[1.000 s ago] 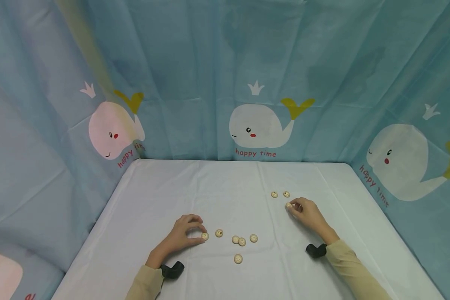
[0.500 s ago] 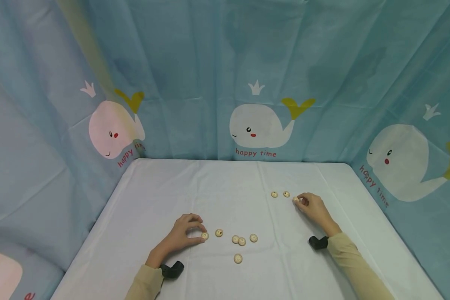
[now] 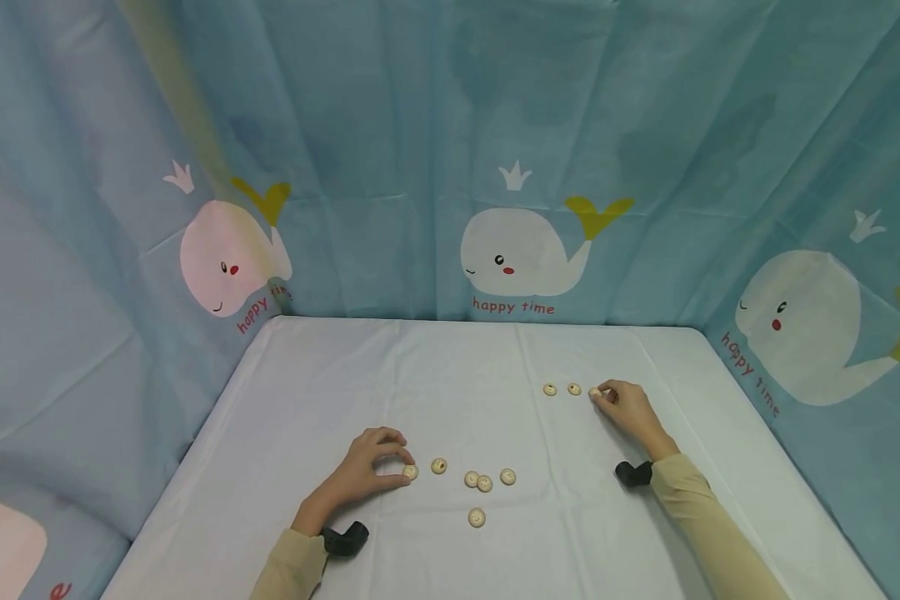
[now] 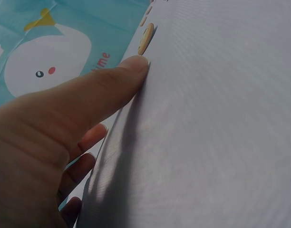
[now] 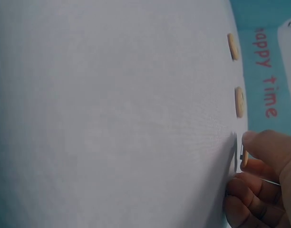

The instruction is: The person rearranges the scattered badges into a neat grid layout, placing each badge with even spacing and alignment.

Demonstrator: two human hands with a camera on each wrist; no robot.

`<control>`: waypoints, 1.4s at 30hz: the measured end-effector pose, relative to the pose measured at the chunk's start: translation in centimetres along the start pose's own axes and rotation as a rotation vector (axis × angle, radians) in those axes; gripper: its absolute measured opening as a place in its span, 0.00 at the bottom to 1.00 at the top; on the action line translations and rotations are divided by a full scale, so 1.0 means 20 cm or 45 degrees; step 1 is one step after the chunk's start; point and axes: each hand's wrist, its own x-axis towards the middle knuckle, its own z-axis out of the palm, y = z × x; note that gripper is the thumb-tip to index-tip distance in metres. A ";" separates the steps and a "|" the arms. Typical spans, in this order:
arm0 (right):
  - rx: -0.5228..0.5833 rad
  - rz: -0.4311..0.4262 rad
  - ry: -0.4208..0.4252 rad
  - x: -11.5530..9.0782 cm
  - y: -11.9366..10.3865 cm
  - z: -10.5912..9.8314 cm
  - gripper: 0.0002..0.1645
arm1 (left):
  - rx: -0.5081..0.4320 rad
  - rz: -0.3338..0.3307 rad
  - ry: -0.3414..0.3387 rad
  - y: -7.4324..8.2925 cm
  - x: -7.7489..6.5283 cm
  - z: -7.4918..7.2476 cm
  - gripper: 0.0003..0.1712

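Toward the table's left, my left hand (image 3: 365, 464) has its thumb and forefinger at opposite edges of a small round wooden disc (image 3: 411, 472) on the white cloth. The left wrist view shows a disc (image 4: 146, 39) just beyond the thumb tip, while the forefinger is hidden. At the back right, my right hand (image 3: 630, 410) pinches another disc (image 5: 245, 155) between thumb and forefinger, the other fingers curled beneath. Two more discs, one at the far left of this row (image 3: 550, 389) and one in its middle (image 3: 574, 389), line up beside the pinched one.
Between the hands lie several loose discs: one with a dark spot (image 3: 438, 466), a touching pair (image 3: 477, 481), a disc to their right (image 3: 507, 477) and one nearer the front (image 3: 477, 517). A blue whale-print curtain (image 3: 390, 250) encloses the table (image 3: 330, 367).
My right hand has moved back and rightward with its disc, bringing it to the right end of the row. The left hand has stayed in place.
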 end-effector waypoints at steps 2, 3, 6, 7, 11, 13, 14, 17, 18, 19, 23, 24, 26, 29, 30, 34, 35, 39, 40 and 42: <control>-0.004 0.003 0.001 0.00 0.00 0.00 0.17 | -0.003 -0.003 0.000 0.00 0.00 0.00 0.12; -0.009 0.008 0.002 0.01 0.01 0.00 0.17 | -0.002 -0.003 0.002 0.00 0.00 0.00 0.12; -0.017 0.026 -0.003 0.01 0.01 -0.01 0.18 | 0.011 -0.005 0.008 0.00 0.00 0.01 0.12; -0.021 0.029 -0.004 0.01 0.01 -0.01 0.18 | 0.015 -0.007 0.009 0.00 0.00 0.01 0.12; -0.034 0.052 -0.012 0.02 0.03 -0.01 0.18 | 0.020 -0.010 0.011 0.00 0.00 0.01 0.12; -0.033 0.063 -0.013 0.03 0.03 0.00 0.19 | 0.010 -0.005 0.010 0.00 0.00 0.01 0.12; -0.032 0.068 -0.014 0.03 0.03 0.00 0.19 | 0.010 -0.002 0.010 0.00 0.00 0.01 0.12; -0.038 0.072 -0.014 0.03 0.04 0.00 0.18 | 0.007 0.001 0.002 0.00 0.00 0.00 0.11; -0.038 0.073 -0.014 0.03 0.04 0.00 0.18 | 0.008 0.003 0.002 0.00 0.00 0.00 0.11; -0.041 0.073 -0.014 0.03 0.04 0.00 0.18 | 0.008 0.001 -0.001 0.00 0.00 0.00 0.11; -0.039 0.078 -0.017 0.03 0.03 0.00 0.18 | 0.013 0.006 0.004 0.00 0.00 0.00 0.12; -0.038 0.080 -0.017 0.03 0.03 0.00 0.18 | 0.013 0.008 0.007 0.00 0.00 0.01 0.12; -0.033 0.084 -0.019 0.03 0.04 0.00 0.18 | 0.015 0.011 0.010 0.00 0.00 0.01 0.12; -0.027 0.084 -0.019 0.03 0.04 -0.01 0.19 | 0.008 0.003 0.005 0.00 0.00 0.00 0.12; -0.026 0.078 -0.020 0.03 0.04 -0.01 0.19 | 0.006 -0.001 0.004 0.00 0.00 0.00 0.12; -0.028 0.058 -0.019 0.03 0.04 -0.01 0.22 | -0.002 -0.002 0.003 0.00 0.00 0.00 0.12; -0.028 0.056 -0.022 0.03 0.04 -0.01 0.23 | 0.002 0.003 0.006 0.00 0.00 0.00 0.12; -0.037 0.053 -0.026 0.02 0.03 -0.02 0.24 | 0.008 0.022 0.013 -0.01 0.00 0.01 0.12; -0.039 0.049 -0.024 0.02 0.03 -0.02 0.24 | 0.009 0.025 0.016 -0.01 0.00 0.01 0.12; -0.046 0.032 -0.017 0.01 0.03 -0.02 0.23 | 0.007 0.026 0.020 -0.01 0.00 0.01 0.12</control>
